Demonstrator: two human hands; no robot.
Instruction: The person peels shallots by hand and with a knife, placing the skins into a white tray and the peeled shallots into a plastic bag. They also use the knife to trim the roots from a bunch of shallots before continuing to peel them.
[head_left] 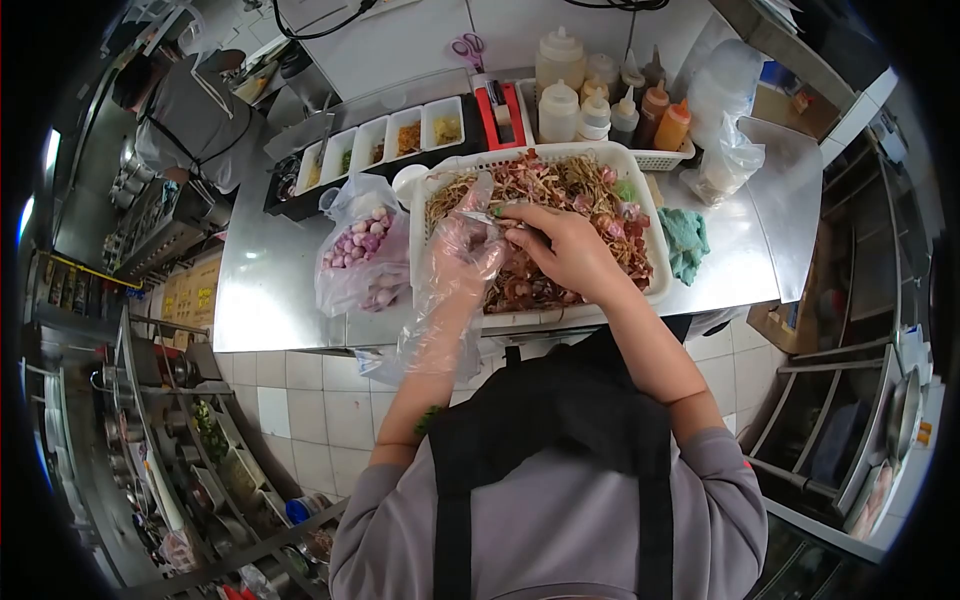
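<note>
Plastic glove (440, 300) blurs the left hand (465, 252) (grip unclear); right hand (566, 250) touching it, fingertips pinched together, over the basket (662, 270)

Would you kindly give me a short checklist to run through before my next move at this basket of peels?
1. Left hand covered by a plastic glove: ok.
2. Right hand gloved: not ok, it is bare.
3. Both hands over the basket, so scraps fall inside: ok.
4. Bag of pink bulbs beside the basket: ok.
5. What the hands grip between them: cannot tell.
6. Green cloth next to the basket: ok.
</note>
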